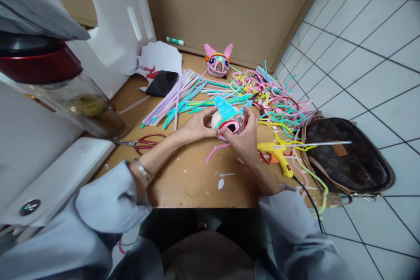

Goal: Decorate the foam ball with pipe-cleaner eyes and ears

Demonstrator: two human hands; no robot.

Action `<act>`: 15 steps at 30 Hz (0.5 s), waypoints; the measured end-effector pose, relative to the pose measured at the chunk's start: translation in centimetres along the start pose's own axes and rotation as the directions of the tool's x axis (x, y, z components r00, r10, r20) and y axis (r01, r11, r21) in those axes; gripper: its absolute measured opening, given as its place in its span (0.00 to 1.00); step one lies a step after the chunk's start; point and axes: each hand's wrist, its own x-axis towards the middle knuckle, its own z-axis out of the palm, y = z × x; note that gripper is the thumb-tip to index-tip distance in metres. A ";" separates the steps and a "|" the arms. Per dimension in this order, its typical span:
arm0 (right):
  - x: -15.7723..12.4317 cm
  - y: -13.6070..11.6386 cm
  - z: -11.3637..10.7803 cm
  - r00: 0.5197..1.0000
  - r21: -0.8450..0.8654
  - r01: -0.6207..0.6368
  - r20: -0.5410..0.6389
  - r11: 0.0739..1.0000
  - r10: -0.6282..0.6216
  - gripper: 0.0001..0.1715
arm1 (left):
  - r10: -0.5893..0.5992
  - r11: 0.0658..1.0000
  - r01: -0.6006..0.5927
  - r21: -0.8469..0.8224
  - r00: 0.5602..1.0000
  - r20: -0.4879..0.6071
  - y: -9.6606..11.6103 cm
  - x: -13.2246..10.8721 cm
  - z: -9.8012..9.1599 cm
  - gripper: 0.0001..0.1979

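Observation:
Between my two hands is a round craft head (226, 116) with blue ears, a white ball part at its left and a pink-and-black eye patch at its front. My left hand (200, 126) has its fingers wrapped round the left side of the head. On the right side, my right hand (243, 133) grips it, thumb near the eye patch. A pink pipe cleaner (215, 151) lies just below. Behind stands a finished-looking pink-eared head (218, 64). A yellow glue gun (277, 153) rests right of my right hand.
Straight pipe cleaners (170, 98) and a tangled pile (278, 98) lie behind my hands. Red-handled scissors (147, 142), a black phone (162, 83) and a large jar (88, 100) are left. A brown bag (348, 157) sits right, near the glue gun's cord.

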 end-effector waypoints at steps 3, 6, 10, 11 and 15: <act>0.0 -0.1 0.0 1.000 -0.002 0.011 -0.001 1.000 -0.011 0.48 | 0.001 1.000 -0.001 0.022 1.000 0.019 0.2 -0.1 -0.1 0.37; 0.1 0.1 0.0 1.000 -0.010 0.018 -0.011 1.000 -0.019 0.48 | -0.008 1.000 0.008 0.024 0.999 0.034 0.5 -0.2 -0.2 0.38; 0.2 0.4 0.0 0.999 -0.018 0.028 -0.017 0.999 -0.028 0.47 | -0.012 1.000 0.012 -0.001 0.998 0.057 0.9 -0.3 -0.3 0.39; 0.2 0.4 0.0 0.999 -0.017 0.028 -0.015 0.999 -0.028 0.46 | -0.013 1.000 0.013 -0.007 0.998 0.062 1.0 -0.3 -0.3 0.40; 0.2 0.6 0.0 1.000 0.005 0.019 -0.013 1.000 -0.019 0.45 | -0.006 0.999 0.008 -0.041 0.998 0.057 0.8 -0.3 -0.4 0.39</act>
